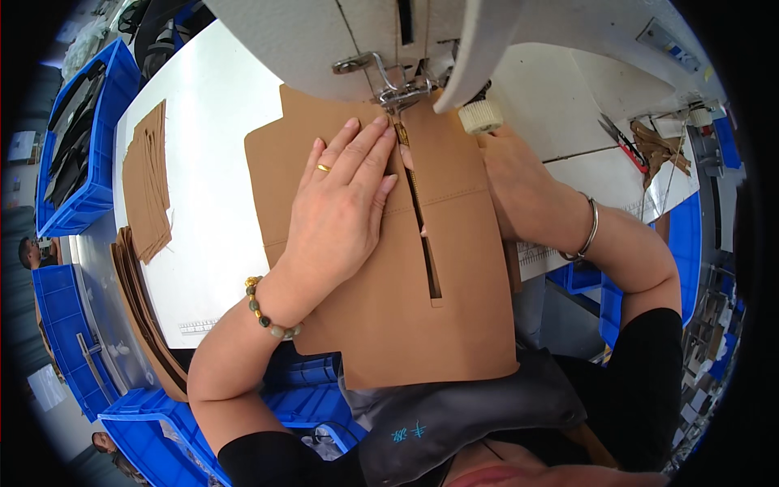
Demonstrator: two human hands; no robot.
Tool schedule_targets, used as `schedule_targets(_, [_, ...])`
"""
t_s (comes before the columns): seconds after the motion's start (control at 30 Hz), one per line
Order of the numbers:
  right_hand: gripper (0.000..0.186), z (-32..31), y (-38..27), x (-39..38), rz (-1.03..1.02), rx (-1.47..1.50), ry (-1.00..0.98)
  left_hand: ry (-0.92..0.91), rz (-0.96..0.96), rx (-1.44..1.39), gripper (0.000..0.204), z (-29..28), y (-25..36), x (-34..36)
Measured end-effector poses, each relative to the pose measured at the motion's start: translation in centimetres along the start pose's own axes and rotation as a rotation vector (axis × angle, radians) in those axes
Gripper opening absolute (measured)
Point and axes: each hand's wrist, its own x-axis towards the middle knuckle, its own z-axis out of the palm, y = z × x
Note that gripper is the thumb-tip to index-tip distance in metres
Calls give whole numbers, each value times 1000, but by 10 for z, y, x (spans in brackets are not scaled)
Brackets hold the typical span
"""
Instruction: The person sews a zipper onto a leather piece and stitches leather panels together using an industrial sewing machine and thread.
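Under presser foot (398, 99), brown panel (475, 284), long axis bodyward

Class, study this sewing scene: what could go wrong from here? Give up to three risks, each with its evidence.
The left grip lies flat, fingertips close to the presser foot; they might get nipped.
The panel juts past the near edge of the table, so it could drag askew.
The right grip is partly hidden by the panel, so a fold underneath might go unnoticed.
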Motion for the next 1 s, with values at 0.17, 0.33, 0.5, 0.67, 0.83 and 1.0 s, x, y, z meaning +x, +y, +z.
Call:
schedule_targets(0.17, [56,-1,0,1,-5,13,4,-8,0,9,43,0,0,0])
schedule_targets(0.33, [47,-1,1,3,-37,-6,51,14,-2,19,41,0,1,0])
schedule_targets(0.5, [43,-1,1,4,-43,4,52,37,9,20,40,-1,1,-1])
schedule_targets(0.67, [48,2,1,3,-14,-1,24,31,19,19,42,-1,2,-1])
schedule_targets(0.83, [53,3,1,2,13,1,-3,48,32,38,40,-1,2,0])
schedule_targets(1.0, [56,2,3,-2,8,25,-20,72,82,82,34,-3,-4,7])
